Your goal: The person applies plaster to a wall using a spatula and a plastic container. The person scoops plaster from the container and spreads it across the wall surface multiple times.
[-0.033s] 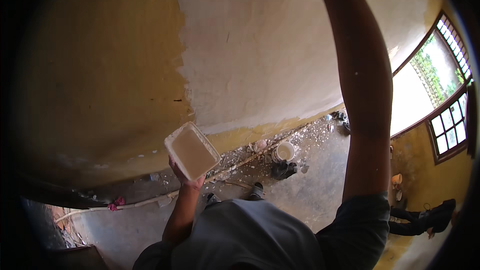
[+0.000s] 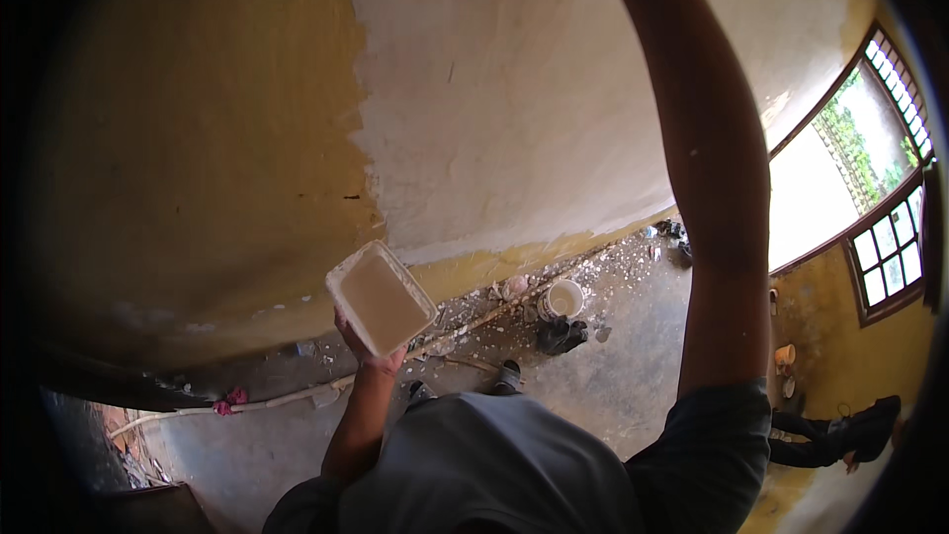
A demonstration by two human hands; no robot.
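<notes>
My left hand (image 2: 374,351) holds a rectangular, whitish plastic tub (image 2: 427,317) from below, near its lower corner. Inside is a smooth beige paste or liquid, and pale smears coat the rim. The tub is in front of the wall, well above the floor. My right arm (image 2: 717,158) reaches up along the wall past the top of the picture. Its hand is out of sight, so what it holds or touches is hidden. Before me the wall has a whitish coated area (image 2: 514,89) beside a yellow-ochre area (image 2: 217,109), with a ragged border between them.
Along the wall's foot lie a long pale pole (image 2: 297,398) and scattered white flakes. A white bucket (image 2: 565,299) stands there beside a black plastic bag (image 2: 561,336). Another person (image 2: 855,432) is at the far right, below a barred window (image 2: 890,247).
My right forearm has shifted slightly left at the top of the picture. The left hand and the tub have hardly moved.
</notes>
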